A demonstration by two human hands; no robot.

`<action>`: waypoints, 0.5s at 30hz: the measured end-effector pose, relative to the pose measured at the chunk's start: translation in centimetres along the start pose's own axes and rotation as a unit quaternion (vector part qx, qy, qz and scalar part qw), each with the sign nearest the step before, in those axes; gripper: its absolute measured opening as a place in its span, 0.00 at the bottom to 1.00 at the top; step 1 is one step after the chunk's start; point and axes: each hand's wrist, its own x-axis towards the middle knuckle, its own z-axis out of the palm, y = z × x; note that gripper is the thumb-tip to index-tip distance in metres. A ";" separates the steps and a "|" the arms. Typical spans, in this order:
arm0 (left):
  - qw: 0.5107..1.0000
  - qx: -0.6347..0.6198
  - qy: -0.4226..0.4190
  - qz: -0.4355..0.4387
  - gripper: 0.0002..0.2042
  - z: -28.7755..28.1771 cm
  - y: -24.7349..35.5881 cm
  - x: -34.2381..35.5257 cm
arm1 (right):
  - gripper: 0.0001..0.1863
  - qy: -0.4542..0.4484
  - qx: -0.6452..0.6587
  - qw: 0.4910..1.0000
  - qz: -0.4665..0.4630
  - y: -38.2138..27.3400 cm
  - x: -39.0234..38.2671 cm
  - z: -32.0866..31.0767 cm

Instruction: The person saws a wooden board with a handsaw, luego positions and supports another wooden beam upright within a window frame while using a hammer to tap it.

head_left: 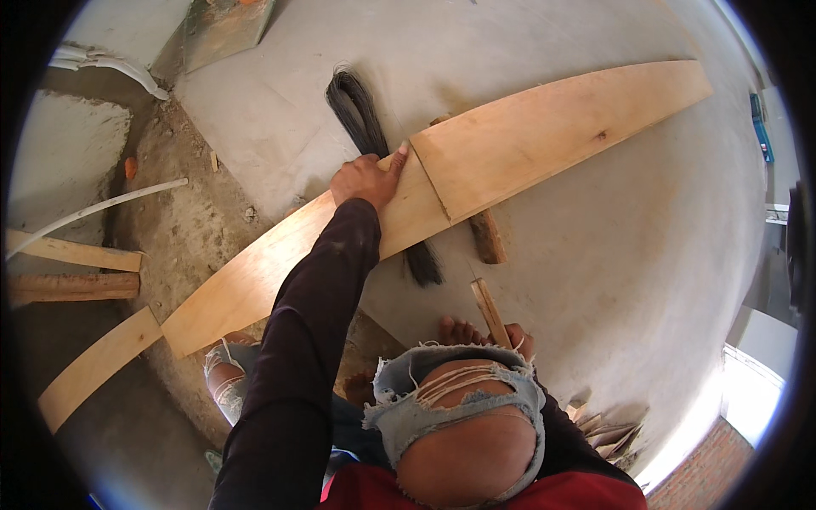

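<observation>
A long, thin plywood strip (246,268) lies slantwise before me. A wider, tapering plywood panel (561,136) meets or overlaps it along a dark seam. My left hand (368,180) is closed over the strip's far edge, its thumb beside the seam. My right hand (520,338), mostly behind my raised knee, appears closed around a narrow piece of wood (490,313); a faint thin line runs from its tip. Beneath the plywood pass a bundle of black wire (357,110) and a rough wooden stick (487,236).
A curved plywood piece (98,367) lies at the left, near wooden battens (76,286) and a white pipe (102,208). A glass-like sheet (225,32) stands at the upper left. Wood scraps (610,435) lie at lower right. My bare toes (459,330) are close to the wood.
</observation>
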 end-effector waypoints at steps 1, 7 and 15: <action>1.000 0.002 0.000 -0.002 0.40 -0.2 0.0 0.0 | 0.13 0.012 -0.001 1.000 -0.001 -0.7 0.1 0.0; 1.000 -0.016 -0.011 -0.018 0.42 -0.3 -0.4 0.1 | 0.12 0.015 -0.009 0.999 -0.047 -2.3 2.5 0.6; 0.999 -0.022 -0.025 -0.017 0.42 -0.7 -0.2 0.1 | 0.15 0.032 -0.054 0.995 -0.081 -0.3 2.3 1.1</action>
